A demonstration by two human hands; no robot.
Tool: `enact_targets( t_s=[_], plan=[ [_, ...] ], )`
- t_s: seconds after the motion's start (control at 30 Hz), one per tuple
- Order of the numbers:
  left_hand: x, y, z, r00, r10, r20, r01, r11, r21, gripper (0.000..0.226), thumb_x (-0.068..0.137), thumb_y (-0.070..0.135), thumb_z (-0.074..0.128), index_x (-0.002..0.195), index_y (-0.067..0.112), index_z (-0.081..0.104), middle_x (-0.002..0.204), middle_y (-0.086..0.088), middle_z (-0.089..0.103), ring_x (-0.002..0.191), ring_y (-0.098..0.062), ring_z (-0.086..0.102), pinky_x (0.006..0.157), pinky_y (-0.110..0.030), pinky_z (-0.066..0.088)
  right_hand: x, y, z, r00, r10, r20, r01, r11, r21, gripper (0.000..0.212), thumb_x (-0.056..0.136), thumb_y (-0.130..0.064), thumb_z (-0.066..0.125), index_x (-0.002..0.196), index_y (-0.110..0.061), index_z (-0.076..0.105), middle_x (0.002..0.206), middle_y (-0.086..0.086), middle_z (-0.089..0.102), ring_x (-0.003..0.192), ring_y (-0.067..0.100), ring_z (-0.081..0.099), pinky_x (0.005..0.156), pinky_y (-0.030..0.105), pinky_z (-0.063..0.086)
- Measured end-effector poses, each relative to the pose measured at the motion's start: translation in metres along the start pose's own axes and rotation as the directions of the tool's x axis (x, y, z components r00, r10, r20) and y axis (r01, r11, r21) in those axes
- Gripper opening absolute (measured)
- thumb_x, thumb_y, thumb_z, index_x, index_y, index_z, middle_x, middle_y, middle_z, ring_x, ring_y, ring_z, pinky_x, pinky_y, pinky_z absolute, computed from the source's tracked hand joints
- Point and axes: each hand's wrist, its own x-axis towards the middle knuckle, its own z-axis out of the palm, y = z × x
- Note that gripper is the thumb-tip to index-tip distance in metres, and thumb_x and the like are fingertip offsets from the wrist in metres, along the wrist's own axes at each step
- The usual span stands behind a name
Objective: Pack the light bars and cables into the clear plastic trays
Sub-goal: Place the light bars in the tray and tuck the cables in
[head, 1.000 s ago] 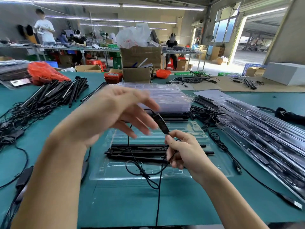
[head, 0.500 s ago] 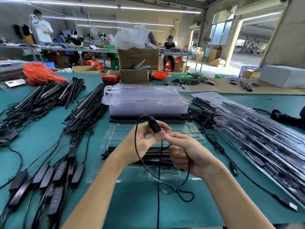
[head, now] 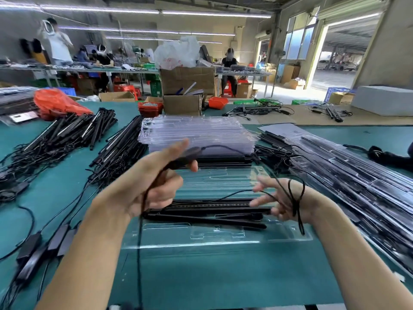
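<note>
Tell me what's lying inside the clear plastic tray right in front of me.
Long black light bars lie across the clear plastic tray. Both hands hide the bars' ends, and blur hides whether any cable is tucked in.

left hand (head: 154,182) gripping cable (head: 223,194), light bars (head: 212,211) in tray (head: 223,239)

single head-worn wide-angle view, facing forward and down, close above the table (head: 201,276), workshop background at distance, no second view

free: bare green mat (head: 223,276) on near side of open tray (head: 223,239) | blocked: tray stack (head: 199,135) behind it, packed trays (head: 357,186) right, bar pile (head: 120,151) left
</note>
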Motion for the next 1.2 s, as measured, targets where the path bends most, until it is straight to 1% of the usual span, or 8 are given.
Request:
enact_targets(
  t_s=[0.17, 0.3, 0.53, 0.6, 0.73, 0.87, 1.0, 1.2],
  plan=[
    [-0.001, 0.017, -0.014, 0.995, -0.002, -0.095, -0.011, 0.99, -0.137, 0.037, 0.093, 0.044, 0.054, 0.087, 0.011, 0.069, 0.037, 0.007, 0.03, 0.027, -0.005, 0.025, 0.031, -0.017, 0.03, -0.002, -0.002, -0.015, 0.98, -0.128, 0.151, 0.067, 0.932, 0.356, 0.067, 0.084, -0.071, 0.058, 0.102, -0.007, 0.068, 0.091, 0.024, 0.068, 0.051, 0.025, 0.064, 0.043, 0.028, 0.054],
    [0.013, 0.02, -0.015, 0.908, 0.018, -0.419, 0.074, 0.976, 0.203, 0.031, 0.103, 0.036, 0.046, 0.091, 0.012, 0.062, 0.049, -0.001, 0.05, 0.04, -0.013, 0.045, 0.041, -0.026, 0.044, -0.001, 0.005, -0.009, 0.93, -0.329, 0.164, 0.213, 0.846, 0.488, 0.091, 0.065, -0.064, 0.083, 0.135, -0.012, 0.054, 0.114, 0.019, 0.058, 0.081, 0.023, 0.063, 0.064, 0.03, 0.058],
    [0.035, 0.001, 0.001, 0.749, 0.528, -0.401, 0.056, 0.553, 0.832, 0.015, 0.102, 0.031, 0.055, 0.116, 0.034, 0.061, 0.086, 0.0, 0.068, 0.055, -0.013, 0.061, 0.052, -0.029, 0.048, 0.001, 0.009, 0.036, 0.834, -0.544, -0.09, 0.438, 0.753, -0.491, 0.048, 0.069, -0.03, 0.091, 0.111, -0.036, 0.068, 0.107, -0.01, 0.058, 0.062, 0.0, 0.052, 0.066, 0.021, 0.051],
    [0.034, -0.005, 0.007, 0.745, 0.61, -0.27, -0.027, 0.433, 0.901, 0.027, 0.098, 0.032, 0.062, 0.124, 0.038, 0.066, 0.091, 0.006, 0.064, 0.062, -0.005, 0.054, 0.06, -0.031, 0.046, 0.008, 0.014, 0.043, 0.748, -0.63, -0.207, 0.452, 0.713, -0.535, 0.016, 0.08, -0.027, 0.083, 0.093, -0.026, 0.074, 0.073, -0.022, 0.06, 0.054, -0.004, 0.05, 0.058, 0.019, 0.04],
    [0.029, -0.026, 0.019, 0.788, 0.607, -0.107, -0.114, 0.314, 0.943, 0.036, 0.092, 0.046, 0.062, 0.127, 0.042, 0.065, 0.085, 0.013, 0.049, 0.07, -0.002, 0.048, 0.057, -0.025, 0.042, 0.018, 0.024, 0.038, 0.642, -0.628, -0.44, 0.286, 0.728, -0.623, 0.022, 0.087, -0.038, 0.076, 0.107, -0.029, 0.076, 0.118, -0.006, 0.049, 0.118, 0.016, 0.037, 0.104, 0.032, 0.033],
    [0.017, -0.062, 0.018, 0.847, 0.53, -0.026, -0.158, 0.298, 0.941, 0.025, 0.091, 0.044, 0.067, 0.113, 0.034, 0.075, 0.086, 0.014, 0.058, 0.073, -0.004, 0.055, 0.057, -0.028, 0.049, 0.008, 0.024, 0.026, 0.444, -0.632, -0.635, 0.156, 0.753, -0.64, 0.019, 0.089, -0.053, 0.067, 0.094, -0.037, 0.077, 0.092, -0.005, 0.059, 0.093, 0.021, 0.051, 0.08, 0.039, 0.049],
    [0.008, -0.091, 0.012, 0.938, 0.343, -0.043, -0.094, 0.372, 0.923, 0.025, 0.086, 0.052, 0.069, 0.105, 0.036, 0.074, 0.088, 0.023, 0.064, 0.078, 0.005, 0.057, 0.072, -0.024, 0.05, 0.002, 0.021, 0.012, 0.525, -0.502, -0.688, 0.273, 0.864, -0.422, 0.017, 0.088, -0.044, 0.072, 0.074, -0.034, 0.073, 0.066, -0.004, 0.068, 0.058, 0.017, 0.061, 0.065, 0.036, 0.053],
    [0.002, -0.11, 0.02, 0.959, 0.282, 0.026, -0.121, 0.324, 0.938, 0.023, 0.088, 0.056, 0.066, 0.097, 0.036, 0.069, 0.092, 0.018, 0.065, 0.09, 0.002, 0.057, 0.078, -0.029, 0.049, 0.009, 0.029, 0.013, 0.719, -0.441, -0.538, 0.536, 0.844, 0.025, 0.041, 0.099, 0.008, 0.047, 0.121, -0.021, 0.067, 0.105, -0.001, 0.073, 0.073, 0.025, 0.075, 0.054, 0.046, 0.062]
  ],
)
